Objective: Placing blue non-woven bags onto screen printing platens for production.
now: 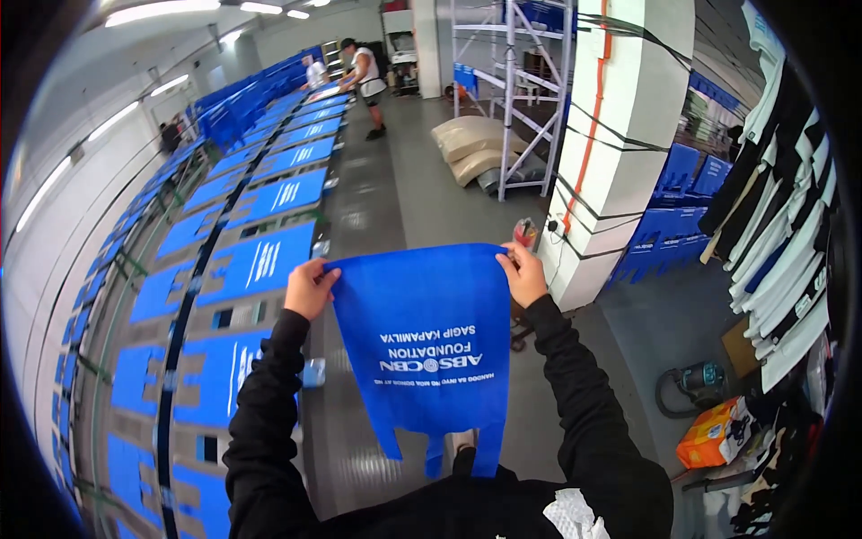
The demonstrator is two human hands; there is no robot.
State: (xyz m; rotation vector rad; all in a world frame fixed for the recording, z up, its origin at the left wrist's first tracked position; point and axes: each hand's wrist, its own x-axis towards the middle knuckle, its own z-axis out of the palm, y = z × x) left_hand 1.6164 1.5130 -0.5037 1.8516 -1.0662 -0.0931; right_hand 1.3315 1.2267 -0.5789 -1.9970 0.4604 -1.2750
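A blue fabric tote bag (422,305) with white print hangs spread between my hands, its handle straps dangling toward my feet. My left hand (311,286) pinches the bag's upper left corner. At the opposite corner, my right hand (523,272) grips the fabric between thumb and fingers. The print reads upside down from where I stand. On my left runs a long printing table (193,366) where several similar blue bags (256,260) lie flat in rows, some with white print.
A white pillar (620,135) with an orange pipe rises ahead right. Behind it stand a metal rack (509,99) and tan sacks (476,148). Shirts (786,260) hang at right above a vacuum cleaner (702,384) and an orange bag (716,433). A person (366,76) works by the table's far end.
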